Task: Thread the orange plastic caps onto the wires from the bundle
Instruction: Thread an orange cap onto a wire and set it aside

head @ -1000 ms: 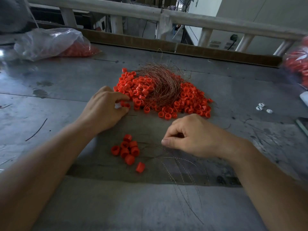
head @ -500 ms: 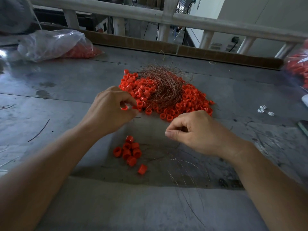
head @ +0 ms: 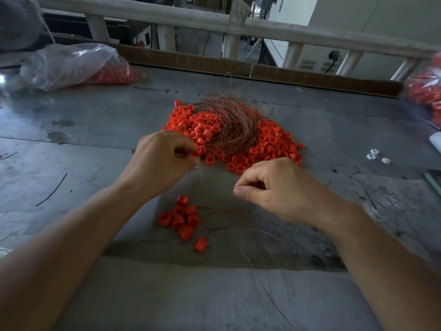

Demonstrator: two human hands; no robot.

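Note:
A heap of orange plastic caps lies mid-table with a tangled bundle of thin copper-coloured wires on top. My left hand is raised at the heap's near left edge, its fingertips pinched on one orange cap. My right hand hovers to the right and nearer, thumb and forefinger pinched together on a thin wire that is barely visible. Below the hands sits a small cluster of caps with wires running from it toward me, and one cap lies apart.
The grey metal table carries a clear plastic bag of orange caps at back left and another bag at the right edge. Small white pieces lie at the right. A railing runs behind the table.
My left hand has lifted off the heap's edge with one cap pinched in its fingers. My right hand rose slightly and stays pinched.

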